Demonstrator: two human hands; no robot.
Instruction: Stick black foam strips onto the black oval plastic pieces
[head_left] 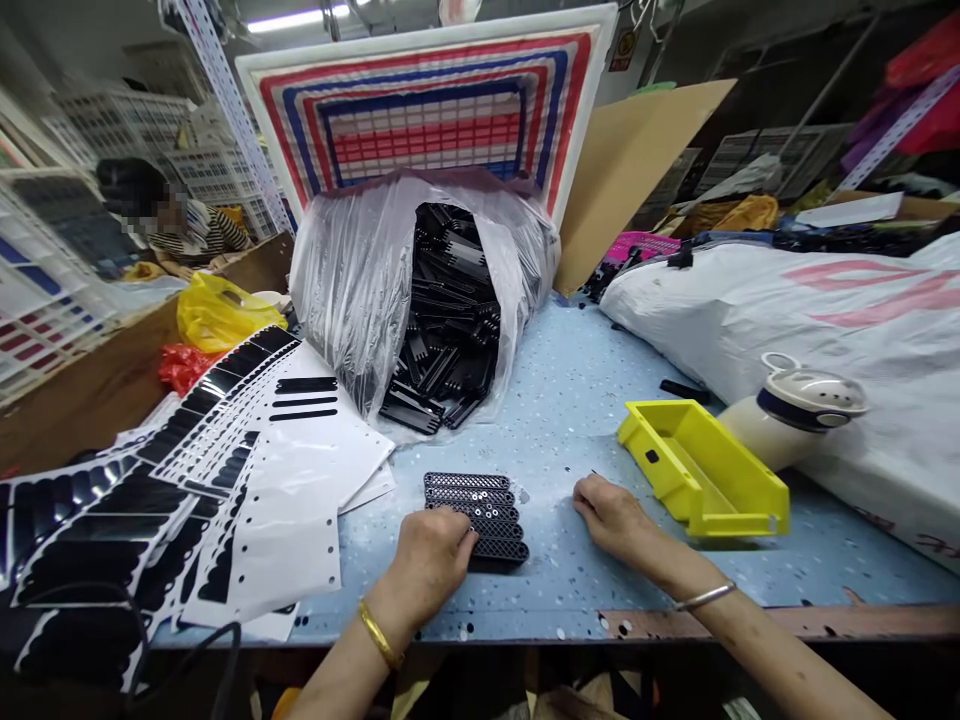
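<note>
A row of black perforated strips point(457, 488) lies side by side on the blue speckled tabletop in front of me. Several small white rings dot its middle. My left hand point(429, 560) rests at the row's near left side, thumb and fingers closed together over the strips; whatever is between them is hidden. To the right, clear of the row, my right hand point(611, 515) is held low over the table in a pinch. A tiny dark tip shows by its fingers, too small to name.
Behind the row, an open plastic bag point(345, 290) spills black comb-like pieces point(450, 300). Sheets of black stickers point(300, 480) cover the left. A yellow bin point(739, 510), a cream bottle point(772, 420) and a large white sack point(720, 300) stand right. A co-worker point(180, 220) sits far left.
</note>
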